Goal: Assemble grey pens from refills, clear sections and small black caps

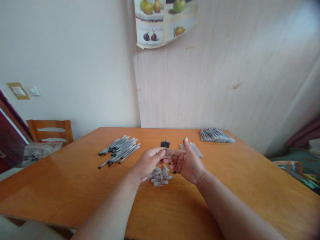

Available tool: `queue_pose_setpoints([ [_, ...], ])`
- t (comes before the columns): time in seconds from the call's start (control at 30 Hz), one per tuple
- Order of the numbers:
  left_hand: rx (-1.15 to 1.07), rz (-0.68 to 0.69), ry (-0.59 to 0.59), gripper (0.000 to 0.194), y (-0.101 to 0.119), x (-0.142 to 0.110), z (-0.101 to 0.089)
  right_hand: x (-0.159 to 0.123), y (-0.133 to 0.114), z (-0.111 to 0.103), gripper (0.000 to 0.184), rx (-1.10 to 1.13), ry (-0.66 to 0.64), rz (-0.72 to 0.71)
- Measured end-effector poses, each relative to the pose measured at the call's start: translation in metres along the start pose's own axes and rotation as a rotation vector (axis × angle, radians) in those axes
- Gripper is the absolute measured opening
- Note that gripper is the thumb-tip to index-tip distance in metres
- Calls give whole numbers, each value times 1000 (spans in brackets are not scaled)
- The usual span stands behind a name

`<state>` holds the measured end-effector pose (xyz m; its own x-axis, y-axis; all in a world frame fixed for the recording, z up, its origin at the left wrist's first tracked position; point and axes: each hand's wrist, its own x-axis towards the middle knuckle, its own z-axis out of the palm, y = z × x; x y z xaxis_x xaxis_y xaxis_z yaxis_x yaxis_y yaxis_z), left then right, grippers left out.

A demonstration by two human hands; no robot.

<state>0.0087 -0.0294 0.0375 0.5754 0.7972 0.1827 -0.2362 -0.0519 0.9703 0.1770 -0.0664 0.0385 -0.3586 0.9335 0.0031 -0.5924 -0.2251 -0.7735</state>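
Above the middle of the table, my left hand (149,162) is closed, its thumb pressed on the fingers; whatever it pinches is too small to make out. Touching its fingertips is my right hand (190,164), palm turned up, thumb raised and fingers stretched out. Below them lies a loose pile of clear pen caps (160,176), with a few small black pieces (174,172) beside it. Behind the hands are a bundle of thin black pen refills (165,144) and several clear pen barrels (196,150), both partly hidden.
A heap of grey pens with black ends (121,150) lies on the left of the wooden table (75,186). At the back right is a packed bundle of pens (215,135). A wooden chair (50,125) and a plastic bag (40,151) stand beyond the left edge.
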Motion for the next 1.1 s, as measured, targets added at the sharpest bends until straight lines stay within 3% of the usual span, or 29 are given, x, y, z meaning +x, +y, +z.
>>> queue_pose_setpoints([
  [0.2,-241,-43,33,34,-2,1,-3,-3,-7,2,82,47,41,-22],
  [0.5,-358,-117,-61,75,8,0,-3,-2,-9,0,72,49,93,-42],
  [0.7,-427,-110,-36,81,10,0,-6,3,-3,-10,28,-46,164,-127],
  [0.77,-442,-129,-38,82,10,0,-6,5,2,-13,21,-101,173,-159],
  [1.1,-449,-156,-72,87,7,1,-9,8,6,-11,41,-245,247,-237],
])
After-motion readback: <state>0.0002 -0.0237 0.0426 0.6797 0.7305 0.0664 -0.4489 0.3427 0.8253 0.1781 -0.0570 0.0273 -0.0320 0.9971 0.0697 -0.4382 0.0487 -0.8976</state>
